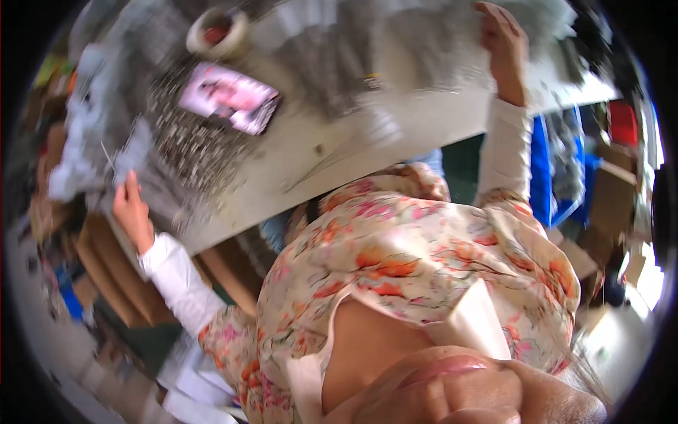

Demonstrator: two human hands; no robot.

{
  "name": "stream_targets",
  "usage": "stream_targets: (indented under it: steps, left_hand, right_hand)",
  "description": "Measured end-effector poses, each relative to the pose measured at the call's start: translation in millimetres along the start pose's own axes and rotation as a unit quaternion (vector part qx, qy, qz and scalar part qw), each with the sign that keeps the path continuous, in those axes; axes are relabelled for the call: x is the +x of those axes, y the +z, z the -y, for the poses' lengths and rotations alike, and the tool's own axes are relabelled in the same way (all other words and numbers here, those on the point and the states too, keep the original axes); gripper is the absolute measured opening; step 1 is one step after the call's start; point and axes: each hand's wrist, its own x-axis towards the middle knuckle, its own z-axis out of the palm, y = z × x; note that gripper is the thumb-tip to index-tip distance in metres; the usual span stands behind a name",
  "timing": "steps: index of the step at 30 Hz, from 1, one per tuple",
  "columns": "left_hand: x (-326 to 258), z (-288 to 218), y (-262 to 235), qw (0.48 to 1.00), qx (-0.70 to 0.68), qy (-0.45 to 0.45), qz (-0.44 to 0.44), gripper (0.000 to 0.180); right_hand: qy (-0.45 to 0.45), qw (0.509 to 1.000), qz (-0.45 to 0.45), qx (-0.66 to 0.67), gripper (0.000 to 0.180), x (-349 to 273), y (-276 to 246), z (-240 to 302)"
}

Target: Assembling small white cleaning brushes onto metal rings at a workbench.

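Observation:
At the table's left edge is my left hand (133, 215), its fingers drawn together. A thin pale strip (107, 155) shows just beyond the fingertips, next to a sheer grey piece (145, 159); blur hides whether the fingers pinch either one. My right hand (506, 53) reaches over the far right of the table, beside a hazy grey bundle (424, 49). Its fingers are smeared by motion and partly bent, so I cannot make out a hold. Between the hands, more sheer grey bundles (328, 60) lie on the white table (296, 152).
A lit phone (229, 97) rests on a heap of small shiny pieces (191, 148). Behind it stands a roll of tape (217, 34). Thin wires (332, 161) lie near the front edge. Blue crates (558, 169) and cardboard boxes (609, 198) stand right; brown cartons (120, 261) stand left.

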Motion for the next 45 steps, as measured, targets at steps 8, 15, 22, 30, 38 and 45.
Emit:
stream_targets:
  steps: [8,15,22,30,38,45]
  left_hand:
    - [29,49,23,0.957,0.224,0.173,0.065,0.022]
    - [14,32,23,0.965,0.174,0.186,0.056,0.019]
    - [19,30,5,0.981,0.111,0.152,0.054,0.014]
    - [19,14,3,0.998,0.027,-0.004,0.062,0.012]
    - [-34,-23,-5,0.979,-0.191,0.067,-0.035,0.028]
    - [-96,-29,-5,0.850,-0.500,-0.033,0.161,0.029]
  right_hand:
    - [-0.129,0.936,-0.026,-0.325,0.013,-23,22,7]
    - [-0.140,0.830,0.014,-0.540,0.018,3,44,-19]
    - [-0.261,0.855,-0.067,-0.444,0.018,15,8,22]
    - [-0.185,0.905,-0.156,-0.351,0.020,45,-33,21]
    - [-0.069,0.844,-0.108,-0.521,0.020,75,-18,21]
    - [-0.451,0.604,-0.309,-0.579,0.017,90,-93,51]
